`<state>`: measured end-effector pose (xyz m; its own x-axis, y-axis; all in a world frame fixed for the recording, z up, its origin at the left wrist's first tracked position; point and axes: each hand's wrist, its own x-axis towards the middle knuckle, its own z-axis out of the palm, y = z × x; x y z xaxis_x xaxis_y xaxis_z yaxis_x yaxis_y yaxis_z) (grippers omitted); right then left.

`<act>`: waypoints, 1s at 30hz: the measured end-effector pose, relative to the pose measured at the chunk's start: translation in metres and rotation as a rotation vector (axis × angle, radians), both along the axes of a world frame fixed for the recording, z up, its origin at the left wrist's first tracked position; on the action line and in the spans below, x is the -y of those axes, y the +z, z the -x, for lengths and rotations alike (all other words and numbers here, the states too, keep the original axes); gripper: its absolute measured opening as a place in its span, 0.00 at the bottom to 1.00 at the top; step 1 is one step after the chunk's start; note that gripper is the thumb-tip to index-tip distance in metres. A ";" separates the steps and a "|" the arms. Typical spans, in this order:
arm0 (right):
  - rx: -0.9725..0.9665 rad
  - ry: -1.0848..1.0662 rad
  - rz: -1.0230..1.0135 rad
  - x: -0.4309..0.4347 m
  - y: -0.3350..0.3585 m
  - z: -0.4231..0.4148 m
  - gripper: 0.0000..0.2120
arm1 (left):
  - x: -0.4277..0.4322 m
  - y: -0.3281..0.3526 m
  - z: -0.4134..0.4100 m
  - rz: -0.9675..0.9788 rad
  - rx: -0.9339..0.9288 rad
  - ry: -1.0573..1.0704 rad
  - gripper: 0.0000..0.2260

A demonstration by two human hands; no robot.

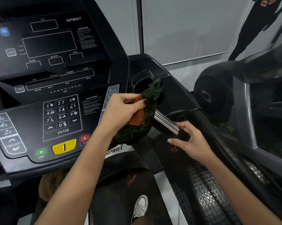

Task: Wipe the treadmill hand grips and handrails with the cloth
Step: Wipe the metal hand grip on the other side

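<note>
Cloth bunched over the upper end of the treadmill's chrome hand grip, a hand at each end.

The left hand pinches the dark green and orange cloth, which drapes the grip's 10 o'clock end just under the cup holder rim. The right hand curls round the grip's black 4 o'clock end, with bare chrome between them. The console keypad sits close at 9 o'clock, and the handrail runs toward 5 o'clock.

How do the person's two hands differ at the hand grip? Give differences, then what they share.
The left hand pinches the green-and-orange cloth; the right hand holds no cloth. The left hand is by the far part of the chrome hand grip; the right hand curls round its near black end. Both are bare.
</note>
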<state>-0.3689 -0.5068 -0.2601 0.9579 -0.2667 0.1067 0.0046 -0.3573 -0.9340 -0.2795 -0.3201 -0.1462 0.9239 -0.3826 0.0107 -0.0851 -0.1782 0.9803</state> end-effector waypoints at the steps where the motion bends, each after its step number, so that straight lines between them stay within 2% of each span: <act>1: 0.002 -0.002 -0.001 0.000 0.000 0.000 0.19 | 0.001 0.004 -0.007 -0.004 -0.072 -0.038 0.05; 3: 0.003 -0.002 -0.006 0.001 -0.001 0.000 0.19 | 0.001 0.006 -0.018 0.035 -0.215 -0.076 0.05; 5: 0.008 0.006 -0.017 0.002 -0.002 -0.001 0.19 | 0.000 0.004 -0.023 0.063 -0.270 -0.050 0.07; 10: 0.020 0.007 -0.042 0.003 -0.005 -0.002 0.19 | -0.010 -0.009 -0.018 0.152 -0.308 0.021 0.09; 14: 0.018 0.014 -0.038 0.002 -0.005 -0.002 0.19 | -0.017 -0.009 -0.009 0.210 -0.333 0.016 0.03; 18: 0.009 0.011 -0.019 0.002 -0.004 -0.002 0.19 | -0.008 0.001 -0.008 0.160 -0.350 -0.010 0.12; 21: 0.018 0.004 -0.024 0.002 -0.004 -0.002 0.20 | -0.001 0.006 -0.019 0.070 -0.363 -0.035 0.10; 24: 0.014 0.008 -0.026 0.002 -0.004 -0.002 0.19 | -0.003 0.000 -0.027 0.073 -0.350 -0.010 0.03; 27: 0.022 0.012 -0.032 0.003 -0.004 -0.002 0.20 | -0.007 -0.008 -0.024 0.084 -0.311 0.032 0.07; 30: 0.022 0.022 -0.038 0.003 -0.004 -0.002 0.20 | -0.012 -0.013 -0.016 0.160 -0.314 0.072 0.06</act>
<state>-0.3669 -0.5097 -0.2643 0.9611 -0.2498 0.1179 0.0325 -0.3215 -0.9464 -0.2632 -0.3077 -0.1594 0.9164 -0.3324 -0.2232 0.2315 -0.0149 0.9727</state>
